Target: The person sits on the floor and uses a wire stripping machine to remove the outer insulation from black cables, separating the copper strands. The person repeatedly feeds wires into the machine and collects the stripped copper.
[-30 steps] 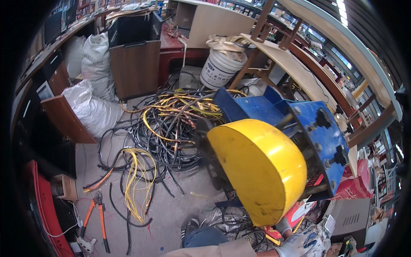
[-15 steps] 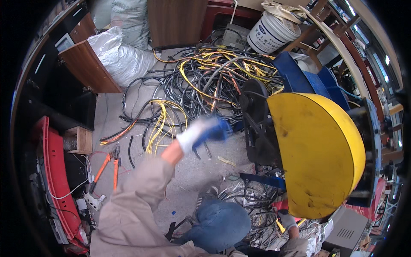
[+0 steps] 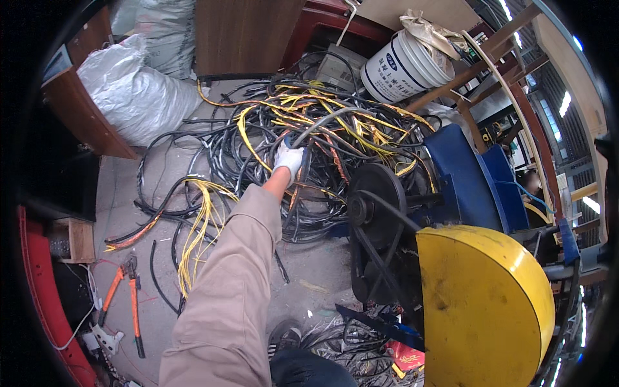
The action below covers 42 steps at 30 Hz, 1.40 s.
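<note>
My left hand (image 3: 290, 158), in a white glove with blue on its finger side, reaches into a tangled pile of black cables (image 3: 258, 138). Its fingers curl in around a thick grey cable (image 3: 329, 118) that arches away to the right; the fingertips are partly hidden among the strands. Yellow and copper-coloured wires (image 3: 245, 129) run through the same heap. Nearer, a bundle of thin yellow wires (image 3: 205, 216) spreads out of a stripped black cable end. My right hand is out of view.
A machine with a yellow guard (image 3: 480, 303) and black belt pulley (image 3: 377, 206) stands at the right. Orange-handled cutters (image 3: 134, 303) lie at left. White sacks (image 3: 138, 93), a white bucket (image 3: 406, 68) and a wooden board (image 3: 248, 35) surround the pile. Thin wires (image 3: 348, 348) lie below.
My left hand has moved forward from above the floor into the cable pile and closed on the grey cable. My right hand has gone out of view. The view has shifted.
</note>
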### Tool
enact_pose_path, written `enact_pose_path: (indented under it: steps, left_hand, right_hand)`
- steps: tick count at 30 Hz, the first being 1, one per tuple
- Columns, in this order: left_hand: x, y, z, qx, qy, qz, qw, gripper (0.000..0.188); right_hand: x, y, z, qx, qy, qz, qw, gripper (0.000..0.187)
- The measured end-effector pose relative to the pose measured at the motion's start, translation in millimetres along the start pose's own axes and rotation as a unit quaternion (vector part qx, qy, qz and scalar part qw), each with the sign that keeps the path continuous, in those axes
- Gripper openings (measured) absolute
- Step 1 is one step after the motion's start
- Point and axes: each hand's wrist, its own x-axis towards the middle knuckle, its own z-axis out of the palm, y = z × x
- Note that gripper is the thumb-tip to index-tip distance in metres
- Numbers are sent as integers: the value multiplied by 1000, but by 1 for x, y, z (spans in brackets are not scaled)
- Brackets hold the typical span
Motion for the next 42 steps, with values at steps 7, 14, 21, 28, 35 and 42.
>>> enact_pose_path:
  steps: [7, 14, 21, 28, 35, 42]
  left_hand:
    - [-31, 44, -13, 1, -19, 57, 998, 24]
    - [-85, 173, -131, -442, -234, 22, 866, 28]
    - [-277, 257, -236, -499, -373, 122, 773, 29]
    - [-497, 306, -275, -488, -465, 136, 727, 24]
    - [-705, 307, -254, -304, -621, 125, 712, 24]
    - [-763, 315, -199, -368, -678, 59, 634, 39]
  right_hand:
    - [-13, -13, -1, 1, 0, 2, 1000, 42]
    - [-17, -16, 11, 15, 24, -38, 999, 41]
    - [-49, -17, -2, 89, 70, -179, 977, 45]
    - [-166, -58, -115, 375, 191, -369, 829, 34]
    - [-289, -29, -158, 404, 239, -504, 725, 53]
    - [-259, 35, -93, 702, 131, -300, 633, 30]
